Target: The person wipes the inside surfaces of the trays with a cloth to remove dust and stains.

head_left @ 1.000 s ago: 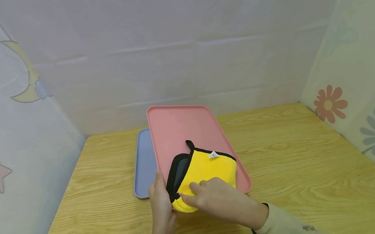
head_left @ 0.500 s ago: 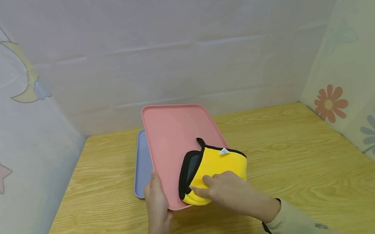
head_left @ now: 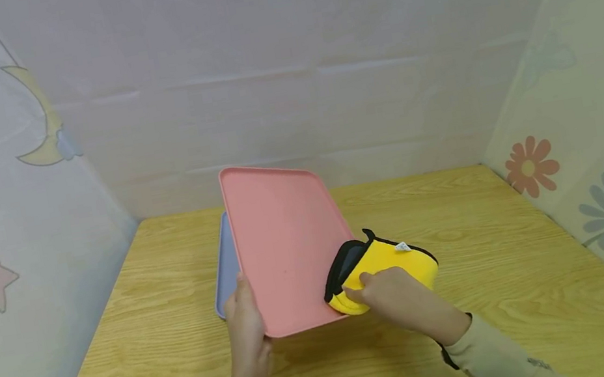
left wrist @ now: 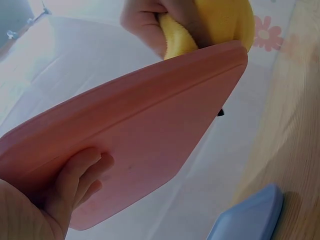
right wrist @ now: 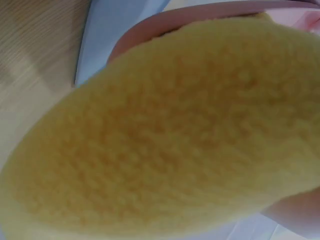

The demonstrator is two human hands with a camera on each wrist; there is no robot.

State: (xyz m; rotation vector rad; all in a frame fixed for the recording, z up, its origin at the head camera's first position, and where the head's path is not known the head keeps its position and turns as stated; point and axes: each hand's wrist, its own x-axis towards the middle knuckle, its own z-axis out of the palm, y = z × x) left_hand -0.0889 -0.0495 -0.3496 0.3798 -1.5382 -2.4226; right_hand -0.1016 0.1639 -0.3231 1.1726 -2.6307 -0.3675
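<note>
A pink tray (head_left: 286, 237) is held up at a slant over the table, its inner face showing in the head view. My left hand (head_left: 245, 339) grips it by the near left corner; in the left wrist view the fingers (left wrist: 82, 167) curl against its underside. At the tray's near right part, my right hand (head_left: 396, 299) holds a folded yellow cleaning cloth (head_left: 381, 258) with black edging, a dark grey reverse, a black loop and a small white tag. Part of the cloth extends past the tray's right edge. Its plush surface fills most of the right wrist view.
A blue tray (head_left: 226, 276) lies on the wooden table (head_left: 465, 242) behind the pink one, which partly covers it. Pale patterned sheets (head_left: 286, 85) stand around the table at the back and both sides.
My right hand has slid the cloth rightward over the pink tray, from its near left part to the right edge. My left hand and the tray have shifted slightly left.
</note>
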